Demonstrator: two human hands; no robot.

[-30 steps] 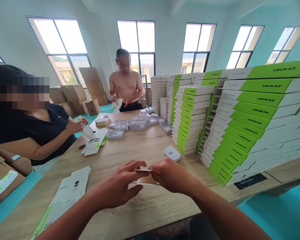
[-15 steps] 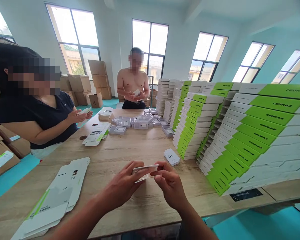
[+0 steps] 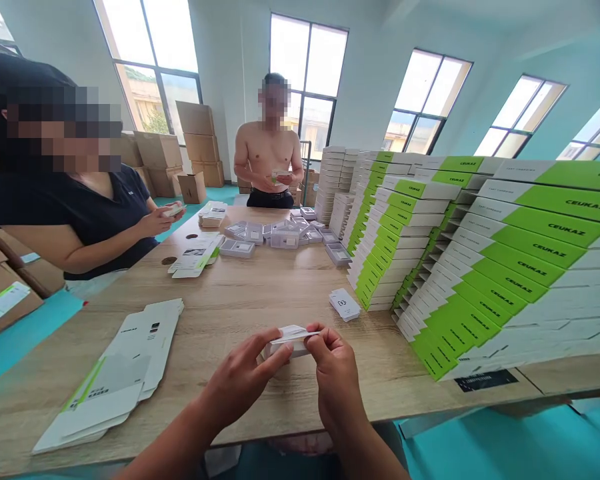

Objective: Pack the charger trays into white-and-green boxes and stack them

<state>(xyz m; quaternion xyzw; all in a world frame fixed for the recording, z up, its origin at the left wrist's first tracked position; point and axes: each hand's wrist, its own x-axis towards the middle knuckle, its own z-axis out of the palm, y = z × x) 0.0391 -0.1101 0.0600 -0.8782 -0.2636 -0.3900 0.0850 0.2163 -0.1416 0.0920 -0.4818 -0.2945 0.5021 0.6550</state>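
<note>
From afar, I see the left hand (image 3: 246, 371) and right hand (image 3: 337, 360) clamped on a white carton (image 3: 294, 332) (pinched at its right end), near stacked cards (image 3: 345, 305).

The held carton (image 3: 295, 331) is white. Beneath it the table (image 3: 260, 293) is pale tan, patterned with streaky wood grain. The stacked boxes (image 3: 510, 267) are white with bright lime-green bands — black lettering printed across the green. The flat cartons (image 3: 140, 353) are white too, marked with lime-green stripes, a grey panel and small black prints. White cards (image 3: 345, 305) bear a black symbol; the plastic cases (image 3: 285, 239) look pale grey — the floor (image 3: 530, 447), turquoise.
</note>
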